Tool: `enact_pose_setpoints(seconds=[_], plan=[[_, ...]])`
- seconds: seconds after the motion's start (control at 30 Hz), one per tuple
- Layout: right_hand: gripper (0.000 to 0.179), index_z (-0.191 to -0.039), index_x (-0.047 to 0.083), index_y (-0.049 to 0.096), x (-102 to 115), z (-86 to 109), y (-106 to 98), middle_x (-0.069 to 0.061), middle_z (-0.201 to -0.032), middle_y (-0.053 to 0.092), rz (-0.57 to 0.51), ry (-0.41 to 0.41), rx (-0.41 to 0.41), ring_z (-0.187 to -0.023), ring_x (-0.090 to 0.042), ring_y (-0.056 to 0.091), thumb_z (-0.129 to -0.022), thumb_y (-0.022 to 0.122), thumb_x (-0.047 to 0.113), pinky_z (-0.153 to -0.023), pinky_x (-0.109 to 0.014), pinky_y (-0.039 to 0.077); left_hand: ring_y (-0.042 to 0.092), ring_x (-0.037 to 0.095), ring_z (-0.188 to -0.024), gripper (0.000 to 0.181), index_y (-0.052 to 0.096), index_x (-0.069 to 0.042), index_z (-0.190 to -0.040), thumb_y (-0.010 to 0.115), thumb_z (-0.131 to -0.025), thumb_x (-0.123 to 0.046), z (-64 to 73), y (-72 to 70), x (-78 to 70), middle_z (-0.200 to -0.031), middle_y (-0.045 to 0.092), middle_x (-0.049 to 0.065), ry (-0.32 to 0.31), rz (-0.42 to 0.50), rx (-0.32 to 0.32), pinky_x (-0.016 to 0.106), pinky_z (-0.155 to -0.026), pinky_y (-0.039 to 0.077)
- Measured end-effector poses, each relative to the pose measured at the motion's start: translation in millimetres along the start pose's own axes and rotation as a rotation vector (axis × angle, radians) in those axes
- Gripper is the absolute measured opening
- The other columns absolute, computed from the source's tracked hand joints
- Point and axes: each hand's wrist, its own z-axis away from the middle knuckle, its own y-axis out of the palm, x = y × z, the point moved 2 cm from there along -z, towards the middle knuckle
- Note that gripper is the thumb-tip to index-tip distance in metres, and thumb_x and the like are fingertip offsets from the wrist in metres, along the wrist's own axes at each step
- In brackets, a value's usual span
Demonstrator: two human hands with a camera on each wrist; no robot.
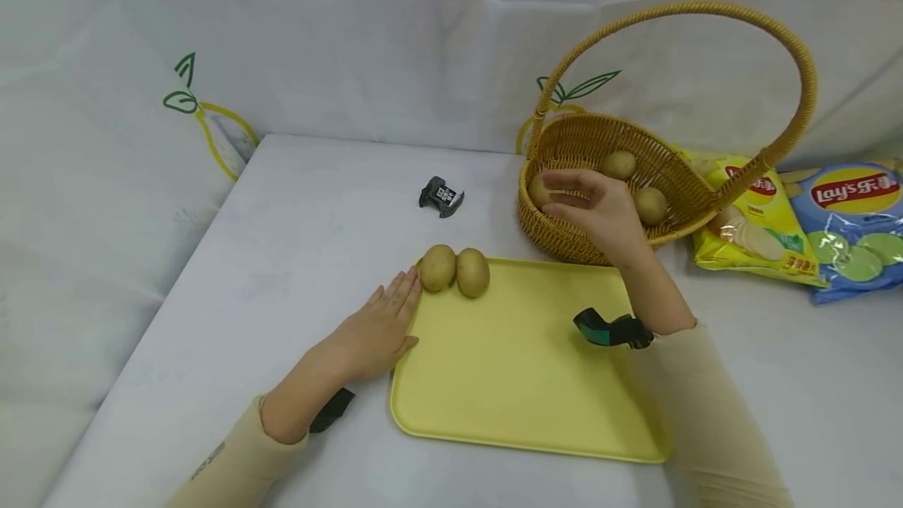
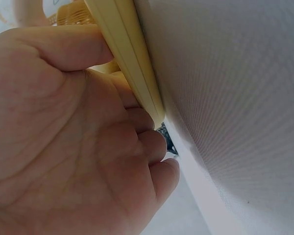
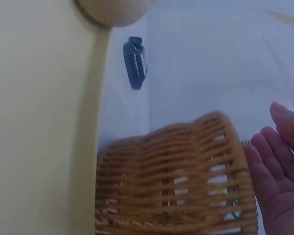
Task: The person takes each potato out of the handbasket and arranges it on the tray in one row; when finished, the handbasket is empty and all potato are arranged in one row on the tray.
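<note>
My right hand [image 1: 600,214] hovers over the wicker basket [image 1: 564,237], thumb and fingers apart and gently curved. Just past its fingertips lies a kiwi [image 1: 538,193]; two more kiwis, one farther back [image 1: 619,165] and one to the right [image 1: 650,206], sit in the basket. The right wrist view shows this hand [image 3: 281,171] with nothing in its grasp, beside the basket wall [image 3: 176,181]. At the yellow tray's [image 1: 522,367] left edge rests my left hand [image 1: 377,333], fingers extended. Its fingers touch the rim [image 2: 127,54] in the left wrist view. Two kiwis [image 1: 437,268] [image 1: 473,273] stand side by side in the tray's far left corner.
A crumpled black wrapper [image 1: 441,197] lies behind the tray. Yellow [image 1: 758,226] and blue [image 1: 854,226] chip bags lean right of the basket. The basket's tall handle [image 1: 804,77] arches above it. White cloth [image 1: 395,45] hangs at the back.
</note>
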Motion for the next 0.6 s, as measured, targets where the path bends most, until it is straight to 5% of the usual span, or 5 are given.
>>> enact_pose_setpoints(seconds=[0.23, 0.6], plan=[[0.036, -0.120, -0.002, 0.062, -6, -3.3, -34, 0.002, -0.108, 0.065, 0.173, 0.085, -0.073, -0.101, -0.009, 0.062, -0.084, 0.067, -0.004, -0.079, -0.017, 0.051, 0.002, 0.035, -0.142, 0.070, 0.011, 0.011, -0.146, 0.047, -0.100, -0.026, -0.7, 0.8, 0.5, -0.154, 0.001, 0.026, -0.005, -0.008, 0.010, 0.050, -0.112, 0.015], [0.041, -0.124, 0.002, 0.060, -10, 4.2, -95, 0.013, -0.110, 0.063, 0.410, 0.196, -0.079, -0.094, 0.004, 0.058, -0.085, 0.070, 0.009, -0.074, -0.009, 0.046, 0.003, 0.036, -0.142, 0.068, 0.012, 0.012, -0.145, 0.047, -0.100, -0.024, 1.0, -1.8, -2.5, -0.153, 0.003, 0.027, 0.004, -0.015, 0.011, 0.050, -0.112, 0.016]])
